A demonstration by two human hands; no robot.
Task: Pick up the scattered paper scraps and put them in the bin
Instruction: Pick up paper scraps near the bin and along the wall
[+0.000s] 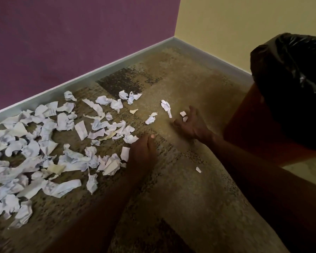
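Many crumpled white paper scraps [44, 152] cover the patterned carpet on the left, along the purple wall. A few lie apart further right, among them a long scrap [166, 107] and a folded one [150, 119]. My left hand [143, 152] rests on the carpet with straight fingers, its edge against the right side of the pile. My right hand [190, 124] is spread low over the carpet near the bin, with two tiny scraps [183, 115] between its thumb and fingers; I see no clear grip on them. The orange bin [244, 125] with a black liner [290, 70] stands at the right.
A pale skirting board [91, 77] runs along the purple wall and meets the yellow wall in the far corner. One small scrap [198, 169] lies alone between my forearms. Bare carpet [181, 73] stretches from the scraps to the corner.
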